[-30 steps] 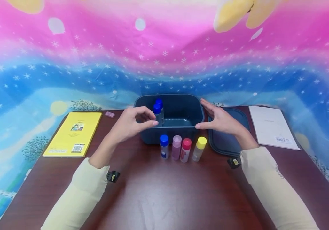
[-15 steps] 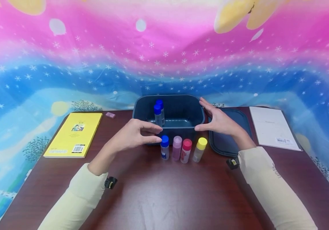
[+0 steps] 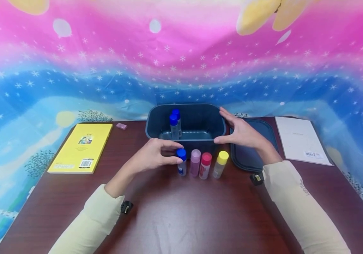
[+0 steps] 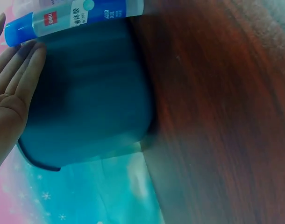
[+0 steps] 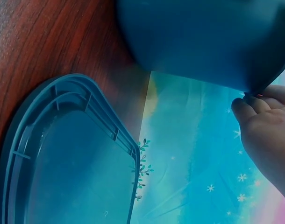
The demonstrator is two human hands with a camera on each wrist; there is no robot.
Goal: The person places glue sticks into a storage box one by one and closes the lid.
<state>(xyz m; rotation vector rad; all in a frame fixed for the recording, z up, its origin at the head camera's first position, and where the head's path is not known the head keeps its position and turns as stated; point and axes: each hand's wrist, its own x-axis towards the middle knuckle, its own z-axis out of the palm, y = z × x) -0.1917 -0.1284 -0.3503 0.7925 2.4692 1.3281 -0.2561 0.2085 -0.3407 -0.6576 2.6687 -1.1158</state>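
Observation:
A blue-capped liquid glue bottle point(image 3: 181, 163) stands upright in front of the dark storage box point(image 3: 197, 146). My left hand point(image 3: 152, 155) is at its cap, thumb on the near side and fingers beyond. The left wrist view shows straight fingers beside the blue cap point(image 4: 20, 30), the thumb slightly apart from it. Pink-capped point(image 3: 195, 163), red-capped point(image 3: 205, 165) and yellow-capped bottles point(image 3: 221, 164) stand to the right. Two blue-capped bottles point(image 3: 174, 127) are inside the box at its left. My right hand point(image 3: 243, 133) holds the box's right end by the rim.
A dark lid point(image 3: 248, 158) lies right of the box, partly under my right forearm. Farther right is a white notebook point(image 3: 302, 141). A yellow book point(image 3: 79, 148) and a small pink eraser-like block point(image 3: 121, 126) lie at the left. A patterned cloth point(image 3: 181, 53) hangs behind the table.
My left hand has moved from beside the bottles in the box, down and toward me, to the front blue-capped bottle. My right hand stays on the box.

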